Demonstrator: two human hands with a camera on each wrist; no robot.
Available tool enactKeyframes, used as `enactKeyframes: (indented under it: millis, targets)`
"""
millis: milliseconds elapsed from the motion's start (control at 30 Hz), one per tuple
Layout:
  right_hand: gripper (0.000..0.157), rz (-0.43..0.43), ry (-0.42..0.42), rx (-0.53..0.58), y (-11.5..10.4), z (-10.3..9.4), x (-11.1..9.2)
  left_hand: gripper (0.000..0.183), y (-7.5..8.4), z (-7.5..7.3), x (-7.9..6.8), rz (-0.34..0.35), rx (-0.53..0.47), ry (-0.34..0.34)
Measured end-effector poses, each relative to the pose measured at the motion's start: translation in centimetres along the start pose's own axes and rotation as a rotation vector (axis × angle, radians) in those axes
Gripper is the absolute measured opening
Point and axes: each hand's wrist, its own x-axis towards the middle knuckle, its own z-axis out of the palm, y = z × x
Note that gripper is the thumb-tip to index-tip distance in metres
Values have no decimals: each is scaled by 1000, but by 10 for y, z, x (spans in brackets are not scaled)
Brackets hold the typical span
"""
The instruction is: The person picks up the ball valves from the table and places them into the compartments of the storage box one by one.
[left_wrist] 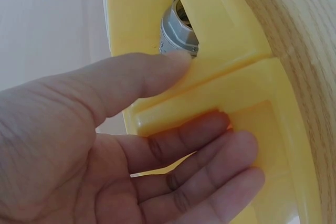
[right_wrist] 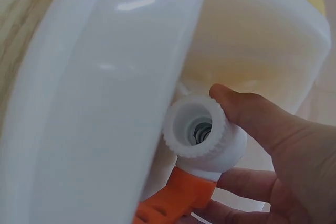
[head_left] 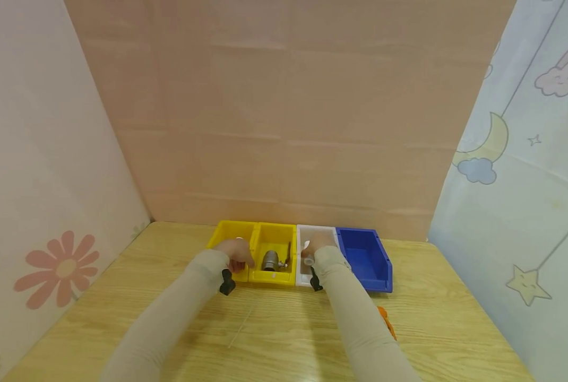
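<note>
Two yellow bins, one white bin and one blue bin stand abreast. The left hand, loose, holding nothing, is at the leftmost; the right hand grips one white valve within the white bin. One metal valve lies between the hands; the right sleeve partly hides one orange piece.

White bin, plain. At white bin: valve, white, with orange handle. Left of it: yellow bins; metal fitting, silver-grey. Right: blue bin; hanging, pale blue, cloud-moon-star print. Behind: backdrop, plain peach. Beneath: tabletop, tan, wood-grained.
</note>
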Motion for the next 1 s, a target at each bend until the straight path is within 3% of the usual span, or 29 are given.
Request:
enactKeyframes:
  millis: [233,533,667,1000]
  targets:
    - [34,25,-5,31,4,10,14,18,-3,-1,3,3,21,6]
    - [39,-53,32,-45,26,40,47,18,-6,-1,2,11,6,-3]
    - [37,-38,10,0,28,40,49,17,-3,-1,-2,1,-24,-3]
    - [45,-14,-7,41,27,37,38,17,-1,0,-6,24,21,5]
